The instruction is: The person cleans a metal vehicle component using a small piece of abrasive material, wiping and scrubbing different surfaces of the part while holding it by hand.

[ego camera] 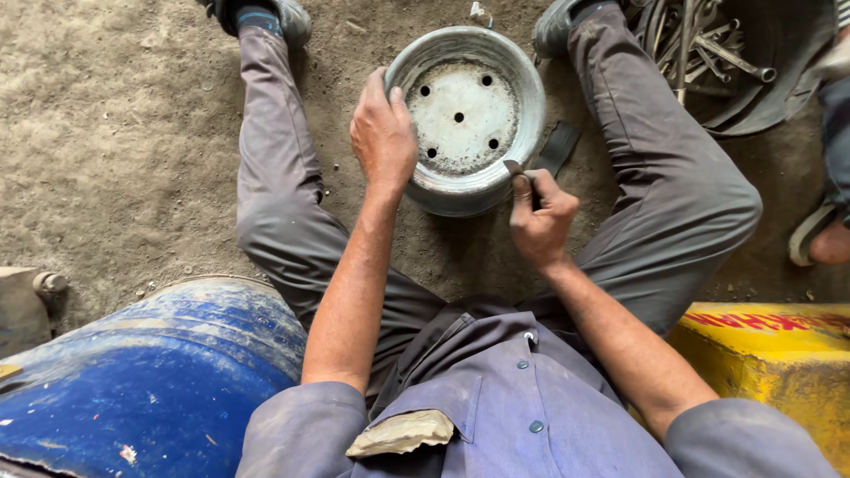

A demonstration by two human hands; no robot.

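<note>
Wheel rim point(467, 119) lies flat at upper centre, left hand point(382, 133) gripping its left edge, right hand point(540, 217) clenched on a dark tool point(551, 158) at its lower-right edge.

I see little of that kind from here. At my lower right stands a yellow metal box with a worn red printed band along its top edge point(768, 320), set just beside my right leg. At my lower left lies a big blue scuffed drum point(150, 381); I cannot make out any label on it. No screens or signs show anywhere on the dirt floor.
</note>
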